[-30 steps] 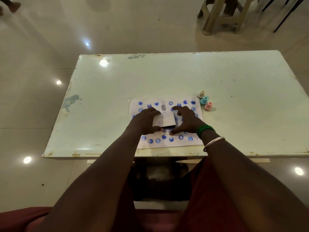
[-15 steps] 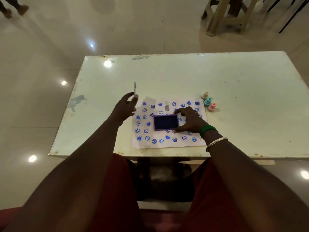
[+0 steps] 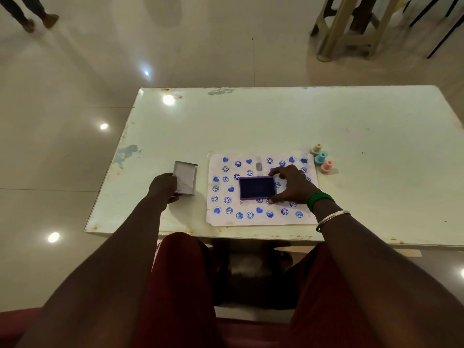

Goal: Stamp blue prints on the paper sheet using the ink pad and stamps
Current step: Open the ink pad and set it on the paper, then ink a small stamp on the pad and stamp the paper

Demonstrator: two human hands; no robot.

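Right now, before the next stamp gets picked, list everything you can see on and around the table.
table: 1, pale green-white, worn edges, centre of view
paper sheet: 1, white, covered in blue smiley and heart prints, near table edge
ink pad: 1, dark blue in purple frame, open, lying on the sheet
lid: 1, pale grey, on table left of the sheet
stamps: 3, cream, teal, pink, upright, off the sheet's far right corner
stool: 1, beige, on floor beyond table
bystander's feet: 1 pair, far left floor
left hand: on the lid
right hand: gripping the ink pad's right side; green band, silver bangle on wrist
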